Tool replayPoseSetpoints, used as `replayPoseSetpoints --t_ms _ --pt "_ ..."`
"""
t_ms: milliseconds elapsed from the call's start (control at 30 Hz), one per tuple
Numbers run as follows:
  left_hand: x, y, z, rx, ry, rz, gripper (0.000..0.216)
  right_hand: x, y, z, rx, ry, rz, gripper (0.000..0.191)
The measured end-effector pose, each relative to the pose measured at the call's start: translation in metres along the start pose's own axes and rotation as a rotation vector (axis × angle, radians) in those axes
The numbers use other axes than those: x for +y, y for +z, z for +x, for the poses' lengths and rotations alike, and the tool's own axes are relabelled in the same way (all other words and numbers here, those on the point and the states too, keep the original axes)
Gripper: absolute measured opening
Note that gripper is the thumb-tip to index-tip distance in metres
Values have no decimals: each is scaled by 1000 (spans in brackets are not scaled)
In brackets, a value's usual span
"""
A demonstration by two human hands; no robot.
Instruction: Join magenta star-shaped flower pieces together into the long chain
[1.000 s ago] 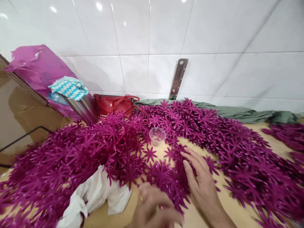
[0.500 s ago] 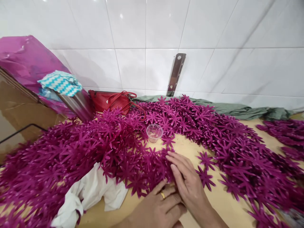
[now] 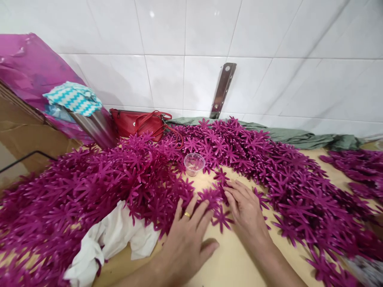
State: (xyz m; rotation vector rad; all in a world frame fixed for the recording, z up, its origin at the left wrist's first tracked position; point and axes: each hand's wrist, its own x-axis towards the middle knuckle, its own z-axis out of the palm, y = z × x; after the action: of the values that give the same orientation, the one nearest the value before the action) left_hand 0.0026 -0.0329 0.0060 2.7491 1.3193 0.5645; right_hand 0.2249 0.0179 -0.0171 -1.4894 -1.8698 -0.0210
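Heaps of magenta, star-shaped plastic flower pieces (image 3: pixel 149 171) cover much of the tan tabletop. My left hand (image 3: pixel 190 229), with a gold ring, lies palm down, fingers spread, its fingertips at the front edge of the left heap. To its right, my right hand (image 3: pixel 247 205) rests with its fingers stretched forward against a small cluster of flower pieces (image 3: pixel 220 219). Neither hand visibly grips a piece, though the right fingertips are partly hidden. Just beyond both hands stands a small clear plastic cup (image 3: pixel 194 164) with small bits inside.
A crumpled white cloth (image 3: pixel 116 235) lies left of my hands. Behind the heap are a red handbag (image 3: pixel 134 124), a metal cylinder (image 3: pixel 94 125) topped with patterned cloth, and green fabric (image 3: pixel 296 137) along the tiled wall. A cardboard box (image 3: pixel 26 139) stands at left.
My hands, close together before, have moved apart: the left forward and left with fingers spreading, the right a little to the right. Some flower pieces have shifted rightward with it.
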Motion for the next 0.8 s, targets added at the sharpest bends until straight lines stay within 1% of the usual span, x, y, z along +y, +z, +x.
replayPoseSetpoints --t_ms 33,133,200,267,333,400,433,500,533,600,700,800 --pt "-6 1 1 2 -63 29 54 2 -1 1 9 28 14 33" --pt "-25 7 6 79 -248 119 56 5 -2 1 8 77 33 29" --pt "-35 8 11 112 -306 167 58 5 -2 2 12 72 36 26" --pt "-38 5 14 137 -313 197 57 3 -2 2 24 59 40 23" --pt "-33 0 14 155 -285 208 53 2 -1 3 54 54 31 23" --pt "-21 -5 11 151 -226 205 51 1 -1 3 84 47 -14 31" --pt "-14 -6 9 134 -199 203 50 1 0 3 92 43 -55 36" --pt "-1 -4 3 60 -122 188 52 2 1 2 90 34 -139 43" --pt "5 -1 1 11 -68 171 54 3 1 1 75 28 -165 42" --pt "12 8 -4 -22 8 114 56 5 2 0 44 7 -167 37" --pt "14 16 -4 -124 94 6 58 7 2 0 39 -35 -109 32" --pt "7 11 2 -199 87 -79 61 3 2 1 66 -31 -55 33"
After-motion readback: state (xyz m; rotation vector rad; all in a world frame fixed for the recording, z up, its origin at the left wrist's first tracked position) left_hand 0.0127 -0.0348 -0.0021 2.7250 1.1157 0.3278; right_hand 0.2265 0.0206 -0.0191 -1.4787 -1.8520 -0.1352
